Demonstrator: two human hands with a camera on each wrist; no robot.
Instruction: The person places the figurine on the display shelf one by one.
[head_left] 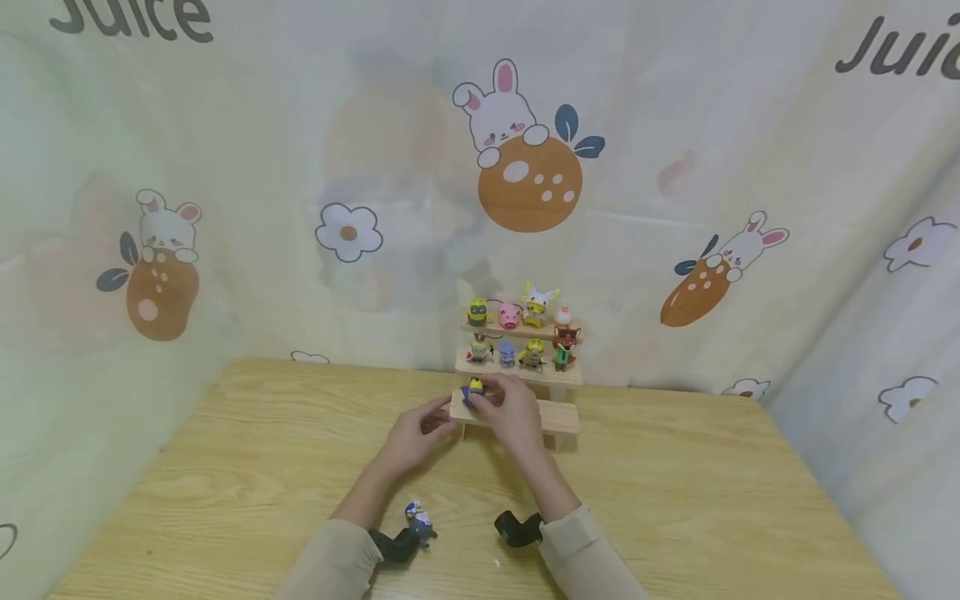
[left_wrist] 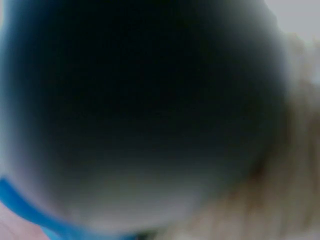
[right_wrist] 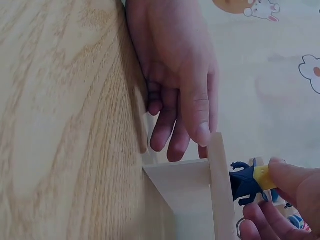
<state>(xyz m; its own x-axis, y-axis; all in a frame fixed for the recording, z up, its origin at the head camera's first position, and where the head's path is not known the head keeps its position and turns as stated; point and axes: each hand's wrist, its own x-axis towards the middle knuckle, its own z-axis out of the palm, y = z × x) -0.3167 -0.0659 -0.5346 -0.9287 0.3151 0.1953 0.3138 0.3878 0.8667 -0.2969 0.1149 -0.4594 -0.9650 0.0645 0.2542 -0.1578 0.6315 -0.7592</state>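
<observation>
A printed curtain (head_left: 300, 167) with rabbits, carrots and flowers hangs behind and to both sides of the wooden counter (head_left: 225, 467). At the far edge of the counter stands a stepped wooden shelf (head_left: 558, 417) with three tiers. The top two tiers each carry a row of small toy figures (head_left: 525, 312); the lowest tier is bare at its right end.

The right hand (head_left: 513, 408) reaches over the lowest tier and pinches a small yellow-and-blue figure (head_left: 474, 387) between thumb and fingertips; its grip is closed on the toy. The right wrist view shows the figure (right_wrist: 247, 182) just at the edge of the shelf board (right_wrist: 220, 190), its dark legs against the wood. The hand covers the middle of that tier, and the tier above sits close over it.

The left hand (head_left: 412, 437) rests at the left end of the lowest tier, fingers loosely bent, touching the board and holding nothing; in the right wrist view its fingers (right_wrist: 197, 115) lie against the board's end.

Near the sleeves, another blue figure (head_left: 417, 517) sits on the counter by the left wrist. The left wrist view is blurred dark and shows nothing clear.
</observation>
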